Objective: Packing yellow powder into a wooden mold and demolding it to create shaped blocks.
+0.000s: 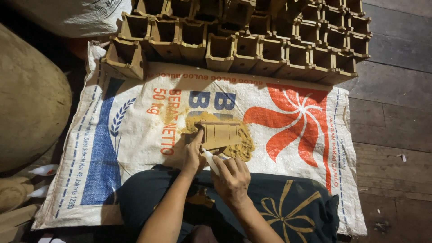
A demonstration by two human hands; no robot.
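A small wooden box (220, 133) lies on its side on a pile of yellowish sawdust (243, 146), in the middle of a white woven sack (135, 135) spread on the floor. My left hand (194, 155) presses against the box's near left corner. My right hand (231, 177) grips a small white bottle (210, 160), its tip pointing toward the box's lower edge. My lap, under dark cloth with a gold pattern (279, 207), covers the sack's near edge.
Several rows of open wooden boxes (252, 40) are stacked along the sack's far edge. A big brown rounded bulk (31, 103) stands at the left. Two white bottles (42, 170) lie at the lower left. Wooden floorboards (391, 135) run to the right.
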